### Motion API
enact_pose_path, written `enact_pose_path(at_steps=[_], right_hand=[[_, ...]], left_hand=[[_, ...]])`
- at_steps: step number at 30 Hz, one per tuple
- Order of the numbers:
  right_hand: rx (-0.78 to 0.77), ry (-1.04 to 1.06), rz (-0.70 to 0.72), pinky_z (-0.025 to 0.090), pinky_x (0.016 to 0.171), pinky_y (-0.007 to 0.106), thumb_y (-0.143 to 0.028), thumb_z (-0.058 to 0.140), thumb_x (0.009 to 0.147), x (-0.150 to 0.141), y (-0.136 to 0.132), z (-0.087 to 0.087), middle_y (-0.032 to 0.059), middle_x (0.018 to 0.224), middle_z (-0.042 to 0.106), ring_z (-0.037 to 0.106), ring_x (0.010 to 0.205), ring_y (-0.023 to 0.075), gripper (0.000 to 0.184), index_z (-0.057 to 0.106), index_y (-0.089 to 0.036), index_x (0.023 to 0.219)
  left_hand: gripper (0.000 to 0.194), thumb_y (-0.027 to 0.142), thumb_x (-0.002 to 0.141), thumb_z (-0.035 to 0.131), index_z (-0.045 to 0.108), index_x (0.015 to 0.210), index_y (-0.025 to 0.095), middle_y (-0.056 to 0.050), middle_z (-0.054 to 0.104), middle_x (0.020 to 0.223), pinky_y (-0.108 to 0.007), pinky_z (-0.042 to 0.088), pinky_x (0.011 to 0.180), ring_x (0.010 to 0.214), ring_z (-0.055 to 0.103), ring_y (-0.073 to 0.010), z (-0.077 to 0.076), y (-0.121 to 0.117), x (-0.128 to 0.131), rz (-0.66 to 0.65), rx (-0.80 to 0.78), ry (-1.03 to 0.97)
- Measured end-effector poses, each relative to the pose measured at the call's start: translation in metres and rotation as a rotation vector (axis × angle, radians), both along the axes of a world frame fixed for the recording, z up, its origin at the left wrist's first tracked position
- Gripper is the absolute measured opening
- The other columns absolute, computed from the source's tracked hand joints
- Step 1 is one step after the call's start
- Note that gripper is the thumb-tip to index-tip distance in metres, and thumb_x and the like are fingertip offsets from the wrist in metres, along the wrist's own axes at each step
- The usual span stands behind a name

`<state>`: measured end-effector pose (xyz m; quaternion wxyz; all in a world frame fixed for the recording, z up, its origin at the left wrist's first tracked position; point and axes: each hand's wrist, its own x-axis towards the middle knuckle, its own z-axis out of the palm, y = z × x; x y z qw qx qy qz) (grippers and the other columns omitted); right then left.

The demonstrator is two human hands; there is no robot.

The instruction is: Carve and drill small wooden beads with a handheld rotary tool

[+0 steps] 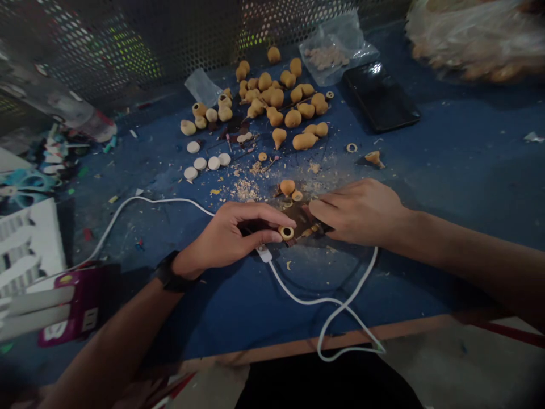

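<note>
Pinches a small cut gourd (285, 233) between thumb and fingertips of the left hand (236, 230), with its round dark opening turned up toward the camera, apparently to leave the rim exposed. Curls the fingers of the right hand (364, 210) just to the right, at the edge of a small dark surface (304, 220); cannot tell from this angle whether to call that gripping or merely resting. Wears a black band (172, 272) on the left wrist. Below the left hand, has a white plug (264, 254) and a white cable (174, 200), looped loosely past the near edge, perhaps to allow slack.

Just beyond, shows a rounded gourd piece (287, 186) and a pale cut ring (297, 196), seemingly within easy reach. Further out, has shavings (246, 190) scattered on the blue table (460, 170), with white discs (213, 163) to their left, likely grouped to be easily found. Behind, clusters whole-looking gourds (264, 80), with some opened ones (224, 111) at the left, probably to separate the two sorts. At far right, has a flat black object (383, 96) near a clear bag (327, 54), perhaps set aside to free working room. At the back, ends at a perforated panel (204, 45).
</note>
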<state>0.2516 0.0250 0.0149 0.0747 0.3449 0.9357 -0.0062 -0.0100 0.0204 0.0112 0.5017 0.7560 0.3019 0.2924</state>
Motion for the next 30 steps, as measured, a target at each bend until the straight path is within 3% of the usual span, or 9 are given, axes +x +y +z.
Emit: enact_pose_path(at_steps=[19, 30], right_hand=[[0.023, 0.0, 0.037, 0.021, 0.056, 0.035, -0.013, 0.043, 0.096, 0.0024, 0.0011, -0.0014, 0.009, 0.075, 0.075, 0.066, 0.064, 0.0234, 0.034, 0.074, -0.016, 0.107], [0.045, 0.032, 0.051, 0.023, 0.057, 0.035, -0.013, 0.045, 0.094, 0.005, 0.0017, -0.0052, 0.008, 0.074, 0.074, 0.06, 0.061, 0.0207, 0.031, 0.074, -0.016, 0.105]], left_hand=[[0.015, 0.02, 0.092, 0.08, 0.084, 0.107, 0.02, -0.009, 0.086, 0.101, -0.022, 0.065, 0.077, 0.089, 0.082, -0.0188, 0.0007, 0.0004, 0.0013, -0.016, 0.013, 0.019], [0.016, 0.022, 0.094, 0.078, 0.083, 0.109, 0.021, -0.009, 0.085, 0.104, -0.025, 0.066, 0.078, 0.092, 0.082, -0.0201, -0.0014, 0.0003, -0.0007, -0.013, 0.011, 0.033]])
